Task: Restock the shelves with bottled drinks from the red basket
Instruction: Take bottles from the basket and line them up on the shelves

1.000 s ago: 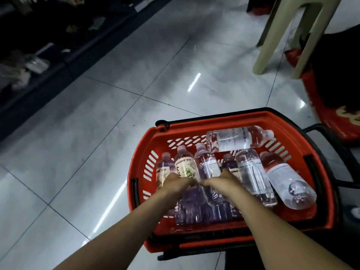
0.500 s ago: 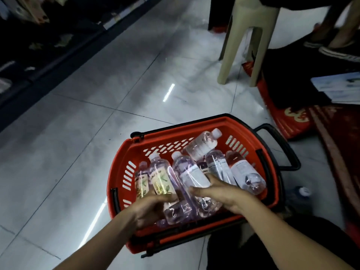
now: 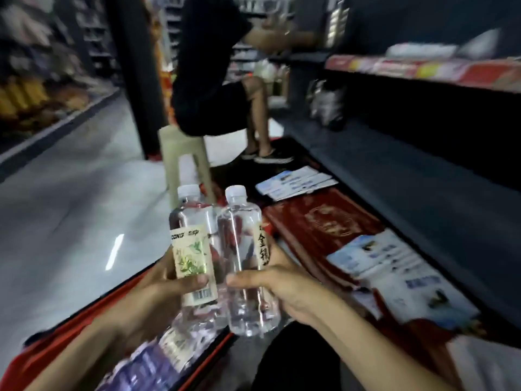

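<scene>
I hold two clear bottled drinks upright, side by side, above the red basket (image 3: 84, 328). My left hand (image 3: 158, 289) grips the bottle with the green leaf label (image 3: 193, 249). My right hand (image 3: 284, 286) grips the bottle with black characters on its label (image 3: 242, 249). Both have white caps. More bottles (image 3: 158, 359) lie in the basket at the lower left, blurred. The dark shelf (image 3: 394, 176) runs along the right, with a few bottles (image 3: 327, 105) standing on it further back.
A person sits on a beige plastic stool (image 3: 180, 159) straight ahead, reaching to the shelf. Red mats (image 3: 318, 224) and white-blue packets (image 3: 296, 182) lie on the floor by the shelf base. Stocked shelves (image 3: 33, 94) line the left side of the tiled aisle.
Both hands have lifted a bottle each out of the basket and raised them upright. My view has swung up from the basket toward the aisle and the right shelf.
</scene>
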`<state>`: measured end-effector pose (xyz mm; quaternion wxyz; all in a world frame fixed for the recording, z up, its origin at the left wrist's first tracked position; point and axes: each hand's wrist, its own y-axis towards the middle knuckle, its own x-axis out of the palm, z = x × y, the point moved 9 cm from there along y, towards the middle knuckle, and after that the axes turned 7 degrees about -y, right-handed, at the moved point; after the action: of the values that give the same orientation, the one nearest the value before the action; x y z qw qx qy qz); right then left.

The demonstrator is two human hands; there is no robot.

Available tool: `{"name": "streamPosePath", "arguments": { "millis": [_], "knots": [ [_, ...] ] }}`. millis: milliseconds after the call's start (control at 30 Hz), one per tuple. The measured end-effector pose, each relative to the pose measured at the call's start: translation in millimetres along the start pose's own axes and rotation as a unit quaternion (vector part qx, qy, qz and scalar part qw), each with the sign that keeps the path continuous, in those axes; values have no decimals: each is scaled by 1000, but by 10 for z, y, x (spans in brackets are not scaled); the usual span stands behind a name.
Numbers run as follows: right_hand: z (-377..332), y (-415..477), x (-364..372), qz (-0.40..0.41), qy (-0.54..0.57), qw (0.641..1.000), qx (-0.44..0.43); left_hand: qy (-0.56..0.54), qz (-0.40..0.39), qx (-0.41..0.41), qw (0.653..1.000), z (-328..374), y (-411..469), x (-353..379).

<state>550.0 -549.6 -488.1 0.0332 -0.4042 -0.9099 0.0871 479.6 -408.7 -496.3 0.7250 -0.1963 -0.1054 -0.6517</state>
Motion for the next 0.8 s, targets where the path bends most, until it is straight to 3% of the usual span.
{"name": "streamPosePath", "arguments": {
  "millis": [200,367,567,800],
  "knots": [
    [-1176,-1244,-1248,159,39,980,-111,33,-136,93,986,666,240,1915],
    [-1993,-2142,-1977,230,-30,956,-181,18,-238,133,962,1022,445,3206],
    [-2705,-2684,-2619,387,-90,878,-266,-4,-330,154,931,1442,877,4420],
    [-3145,-2908,-3440,546,-129,781,-276,4,-407,159,900,1691,1459,5523]
  ]
}}
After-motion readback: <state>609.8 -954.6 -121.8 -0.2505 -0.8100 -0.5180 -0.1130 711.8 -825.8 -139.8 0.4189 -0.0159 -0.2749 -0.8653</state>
